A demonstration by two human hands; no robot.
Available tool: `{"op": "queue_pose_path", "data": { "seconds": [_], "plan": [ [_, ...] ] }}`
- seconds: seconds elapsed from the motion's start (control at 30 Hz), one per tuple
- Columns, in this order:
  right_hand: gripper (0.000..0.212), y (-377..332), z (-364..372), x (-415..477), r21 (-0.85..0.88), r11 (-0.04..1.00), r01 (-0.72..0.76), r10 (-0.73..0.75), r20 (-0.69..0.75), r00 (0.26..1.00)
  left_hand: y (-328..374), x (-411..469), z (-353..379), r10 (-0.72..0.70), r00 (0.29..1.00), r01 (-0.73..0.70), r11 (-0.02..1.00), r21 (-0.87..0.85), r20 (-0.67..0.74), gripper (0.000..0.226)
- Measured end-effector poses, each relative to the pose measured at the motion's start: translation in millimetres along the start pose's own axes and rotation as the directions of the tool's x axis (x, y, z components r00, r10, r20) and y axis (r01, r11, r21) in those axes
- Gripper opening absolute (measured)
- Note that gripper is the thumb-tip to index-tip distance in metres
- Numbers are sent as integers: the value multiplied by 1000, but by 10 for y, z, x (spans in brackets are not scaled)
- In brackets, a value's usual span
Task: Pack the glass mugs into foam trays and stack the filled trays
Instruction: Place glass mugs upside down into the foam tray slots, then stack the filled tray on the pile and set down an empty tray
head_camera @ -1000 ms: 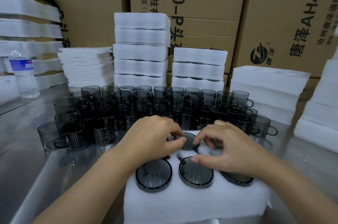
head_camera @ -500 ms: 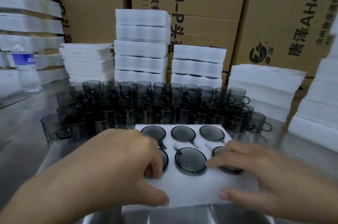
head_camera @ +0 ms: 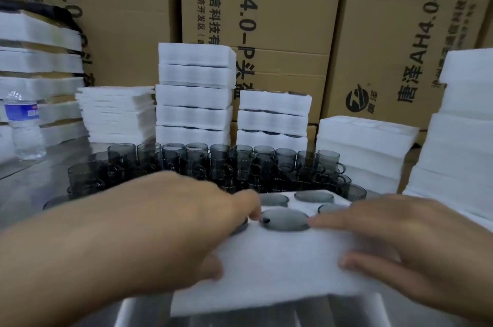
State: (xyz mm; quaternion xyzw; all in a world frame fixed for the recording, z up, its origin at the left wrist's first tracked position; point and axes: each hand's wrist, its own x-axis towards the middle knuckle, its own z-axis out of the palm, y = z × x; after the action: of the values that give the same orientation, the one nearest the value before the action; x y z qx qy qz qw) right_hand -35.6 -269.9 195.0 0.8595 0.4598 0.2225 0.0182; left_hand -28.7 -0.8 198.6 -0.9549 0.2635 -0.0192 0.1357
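Biggest thing in shot is the wall of brown cardboard boxes (head_camera: 280, 19) across the far side. In front of that is the shiny steel table (head_camera: 32, 193), and along its far edge sit stacks of white foam trays (head_camera: 194, 94), the tallest left of centre and a shorter one just right of it.

Nearest the camera is the white foam tray (head_camera: 280, 268) that's being handled, with its pockets full of mugs sitting rim-up. The left hand (head_camera: 170, 222) grasps its left end, fingers curled over the top and thumb on the near side. The right hand (head_camera: 405, 241) grasps the right end the same way, so the tray spans the gap between the two hands. Its near edge looks raised off the steel, though the blur makes that hard to confirm.

My read is that the foam itself is light and squashy, and all the weight is glass. It'll probably sag in the middle if pinched only at the corners, so get hold low on both short ends and keep it level. Tip it and those mugs could slide out, and they're breakable.

Just past the tray is the crowd of loose smoky grey glass mugs (head_camera: 240, 166), packed together and touching. The smallest thing is a clear plastic water bottle (head_camera: 24, 126), far left.
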Motion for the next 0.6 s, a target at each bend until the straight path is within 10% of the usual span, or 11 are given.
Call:
{"op": "queue_pose_path", "data": {
  "seconds": [0.3,0.6],
  "plan": [
    [45,1484,-438,932,-234,885,-402,312,-344,886,-910,1303,-1174,37,845,88,975,206,-534,50],
    [44,2777,-144,2117,-389,740,-549,411,-384,827,-1868,2790,-1298,-109,753,299,935,190,-648,52]
  ]
}}
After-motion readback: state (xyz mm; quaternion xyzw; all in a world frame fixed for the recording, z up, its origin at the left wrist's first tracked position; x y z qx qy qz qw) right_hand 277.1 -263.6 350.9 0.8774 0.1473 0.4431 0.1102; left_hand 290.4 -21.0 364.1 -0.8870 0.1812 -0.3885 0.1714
